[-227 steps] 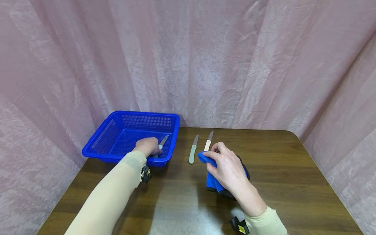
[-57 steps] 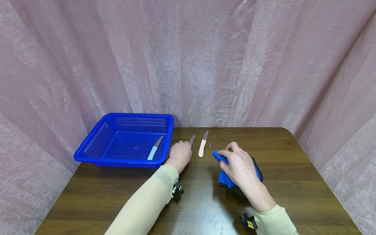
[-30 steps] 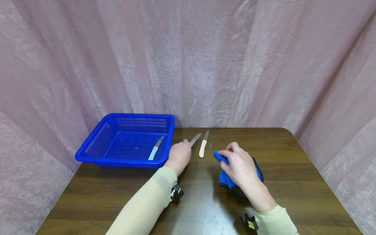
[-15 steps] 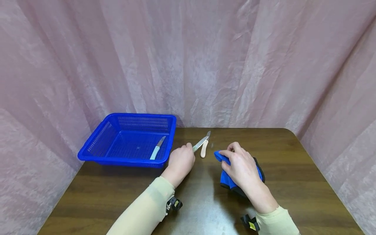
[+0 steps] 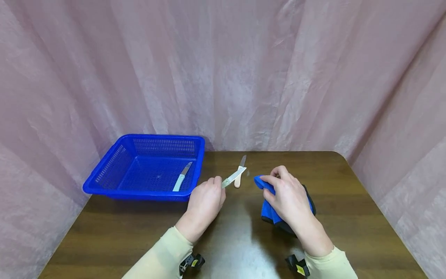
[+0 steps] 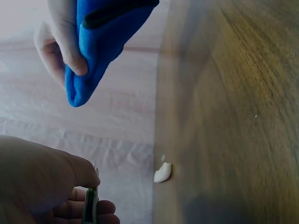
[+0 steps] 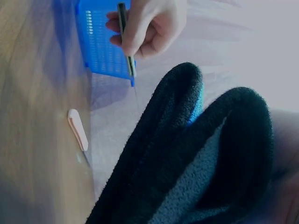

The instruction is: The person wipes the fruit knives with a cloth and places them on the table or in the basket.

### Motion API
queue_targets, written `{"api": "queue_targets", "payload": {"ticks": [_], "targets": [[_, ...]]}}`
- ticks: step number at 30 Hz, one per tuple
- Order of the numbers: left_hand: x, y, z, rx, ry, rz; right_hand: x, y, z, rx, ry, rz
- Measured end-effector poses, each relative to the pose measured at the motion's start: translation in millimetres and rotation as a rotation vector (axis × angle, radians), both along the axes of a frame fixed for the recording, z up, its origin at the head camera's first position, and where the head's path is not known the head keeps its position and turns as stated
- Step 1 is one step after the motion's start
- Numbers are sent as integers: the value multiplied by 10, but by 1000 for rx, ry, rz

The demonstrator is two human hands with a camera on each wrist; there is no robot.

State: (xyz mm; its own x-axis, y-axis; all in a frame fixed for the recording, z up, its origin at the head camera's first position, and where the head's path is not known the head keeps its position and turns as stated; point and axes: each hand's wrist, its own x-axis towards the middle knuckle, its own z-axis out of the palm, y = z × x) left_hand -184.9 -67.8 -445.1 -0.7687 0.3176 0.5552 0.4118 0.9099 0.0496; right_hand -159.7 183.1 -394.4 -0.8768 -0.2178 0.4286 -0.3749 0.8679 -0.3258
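The left hand (image 6: 42,179) grips a slim, green-handled knife (image 6: 89,206), seen nearly edge-on. Above, the right hand (image 6: 66,39) pinches a blue cloth with black edging (image 6: 96,49). A curved, cream-white handle (image 6: 163,172) lies on the brown wood-grained tabletop (image 6: 233,140); a pale pink curtain (image 6: 119,100) hangs behind.

head: farthest, high, facing forward-down over wooden table (image 5: 348,217) | left wrist: close, rolled, past left hand (image 5: 205,199) toward blue cloth (image 6: 100,42) | right wrist: rolled, blue cloth nearest, facing left hand, blue basket (image 7: 105,42) | all share: cream-handled knife (image 5: 237,182)
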Motion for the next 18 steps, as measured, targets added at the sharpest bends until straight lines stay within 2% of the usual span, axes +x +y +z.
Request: {"api": "queue_targets", "payload": {"ticks": [5,10,18], "targets": [[112,-81,71,4,66,-28,24,4,73,-4,14,-22],[211,-146,120,9,121,-29,23,-66,87,-16,40,3],[318,-232,197,10,159,-50,30,-169,104,-16,72,25]]}}
